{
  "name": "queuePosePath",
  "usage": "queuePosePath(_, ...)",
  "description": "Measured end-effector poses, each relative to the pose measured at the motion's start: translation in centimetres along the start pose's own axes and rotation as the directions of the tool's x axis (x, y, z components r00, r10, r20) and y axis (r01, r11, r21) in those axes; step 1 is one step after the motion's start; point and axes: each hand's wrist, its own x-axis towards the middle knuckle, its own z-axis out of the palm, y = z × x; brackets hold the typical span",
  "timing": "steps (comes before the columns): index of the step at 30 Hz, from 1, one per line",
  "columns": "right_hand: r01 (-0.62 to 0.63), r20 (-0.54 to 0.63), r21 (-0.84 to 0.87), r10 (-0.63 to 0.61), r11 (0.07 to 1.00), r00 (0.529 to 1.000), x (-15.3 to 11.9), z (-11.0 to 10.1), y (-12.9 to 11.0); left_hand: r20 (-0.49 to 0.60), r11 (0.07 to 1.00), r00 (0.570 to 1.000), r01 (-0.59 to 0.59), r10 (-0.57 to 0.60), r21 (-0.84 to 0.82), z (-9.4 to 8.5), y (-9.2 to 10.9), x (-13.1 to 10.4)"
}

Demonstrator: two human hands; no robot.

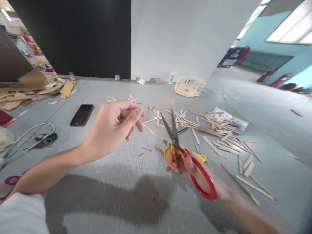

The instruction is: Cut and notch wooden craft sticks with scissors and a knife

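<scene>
My left hand [114, 126] is raised over the table with thumb and fingers pinched. A pale, thin wooden craft stick [164, 105], badly blurred, seems to stretch rightward from its fingertips. In my right hand [182, 162] is a pair of scissors [173, 135] with one yellow and one red handle loop. The blades are parted and point away from me, to the right of my left hand. Beyond and beside the blades, craft sticks [182, 122] lie scattered. Partly behind my right hand are a yellow-handled tool [200, 157] and a pencil-like stick [159, 149].
A small frame of glued sticks [189, 87] stands at the back, near a small tube [172, 78]. More sticks [229, 143] lie heaped at right by a plastic bag [240, 123]. At left are a phone [82, 115], a white cable [31, 128] and cardboard scraps [31, 83]. A black-and-white panel [170, 39] rises behind.
</scene>
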Motion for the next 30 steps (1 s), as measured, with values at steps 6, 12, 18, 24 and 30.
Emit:
queuePosePath(6,-0.063,0.035,0.214,0.056,0.975,0.998,-1.7,2.9,0.1,0.173,0.994,0.983,0.08,-0.065,-0.079,0.9,-0.3,-1.0)
queuePosePath(12,-0.145,0.036,0.263,0.14,0.954,0.989,-3.4,4.0,0.2,0.451,0.989,0.885,0.145,-0.116,-0.03,1.6,-0.3,-2.2)
queuePosePath(18,-0.129,0.044,0.285,0.121,0.95,0.992,-4.0,4.6,-0.4,0.598,0.981,0.791,0.192,-0.129,-0.042,1.9,-0.3,-2.4)
queuePosePath(24,-0.083,0.044,0.245,0.074,0.966,0.996,-4.0,4.7,0.0,0.638,0.988,0.766,0.148,-0.083,-0.05,1.8,-0.6,-1.9)
queuePosePath(30,-0.085,0.044,0.232,0.077,0.969,0.996,-4.7,4.9,0.3,0.654,0.99,0.744,0.13,-0.137,0.058,1.8,-0.4,-1.7)
